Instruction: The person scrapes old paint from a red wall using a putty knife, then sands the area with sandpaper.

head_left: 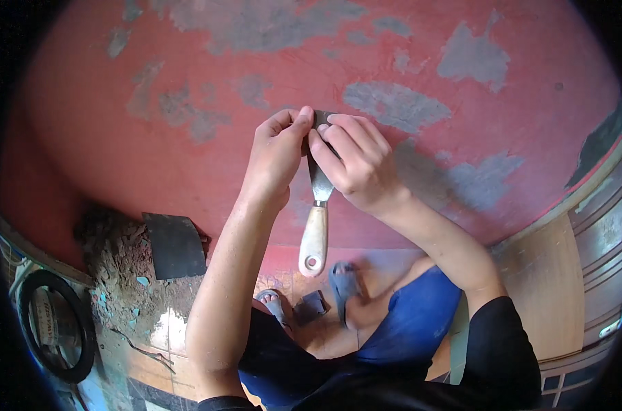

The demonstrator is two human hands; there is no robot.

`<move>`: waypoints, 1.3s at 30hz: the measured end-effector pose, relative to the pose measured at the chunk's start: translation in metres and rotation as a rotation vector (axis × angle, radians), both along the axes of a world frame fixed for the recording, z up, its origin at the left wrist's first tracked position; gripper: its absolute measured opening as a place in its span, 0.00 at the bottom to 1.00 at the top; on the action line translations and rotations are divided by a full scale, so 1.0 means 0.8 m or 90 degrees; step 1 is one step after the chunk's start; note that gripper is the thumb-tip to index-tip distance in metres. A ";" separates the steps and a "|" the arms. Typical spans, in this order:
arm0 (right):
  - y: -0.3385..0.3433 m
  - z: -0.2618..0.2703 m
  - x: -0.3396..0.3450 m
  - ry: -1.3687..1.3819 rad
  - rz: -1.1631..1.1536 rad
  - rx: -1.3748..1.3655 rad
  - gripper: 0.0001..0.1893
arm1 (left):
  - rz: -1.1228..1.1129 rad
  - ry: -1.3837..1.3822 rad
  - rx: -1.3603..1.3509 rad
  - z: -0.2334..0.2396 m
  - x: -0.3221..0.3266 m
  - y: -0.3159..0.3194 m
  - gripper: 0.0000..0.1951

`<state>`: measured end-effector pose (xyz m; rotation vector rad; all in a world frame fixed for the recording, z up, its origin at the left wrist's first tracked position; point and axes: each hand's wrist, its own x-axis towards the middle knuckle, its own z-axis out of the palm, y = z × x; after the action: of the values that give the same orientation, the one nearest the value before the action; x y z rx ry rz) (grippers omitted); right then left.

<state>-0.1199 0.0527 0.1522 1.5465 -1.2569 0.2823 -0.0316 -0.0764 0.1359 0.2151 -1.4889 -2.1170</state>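
Observation:
A putty knife (322,187) with a pale handle hangs blade-up between my two hands, in front of a red wall (269,216) with grey bare patches. My left hand (280,149) pinches the left edge of the blade near its top between thumb and fingers. Bent over the blade's face from the right are the fingers of my right hand (354,156); they cover part of it. A small dark piece (323,118) shows between the fingertips at the top; whether it is the blade's end or a separate piece, I cannot tell.
Paint and plaster debris (128,272) lies on the floor at the left, with a dark sheet (176,246) leaning over it. A black tyre (56,326) stands further left. Between my feet is a dark block (310,307). A wooden panel (542,293) stands at the right.

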 end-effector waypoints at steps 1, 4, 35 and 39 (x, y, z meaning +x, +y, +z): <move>0.001 -0.006 0.000 0.007 -0.002 -0.031 0.10 | 0.000 -0.022 -0.021 0.001 0.005 0.002 0.14; 0.011 -0.011 -0.010 -0.032 -0.003 -0.037 0.14 | 0.015 -0.062 -0.059 0.003 0.014 0.020 0.17; -0.018 -0.041 -0.056 0.001 0.002 -0.052 0.17 | 0.164 -0.191 -0.006 -0.063 0.075 0.109 0.23; -0.013 -0.046 -0.057 0.002 -0.021 -0.040 0.17 | 0.213 -0.188 -0.053 -0.077 0.068 0.110 0.23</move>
<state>-0.1656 0.0419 0.1151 1.4710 -1.2585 0.2962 0.0225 0.0119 0.0740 0.7193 -1.5724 -1.8072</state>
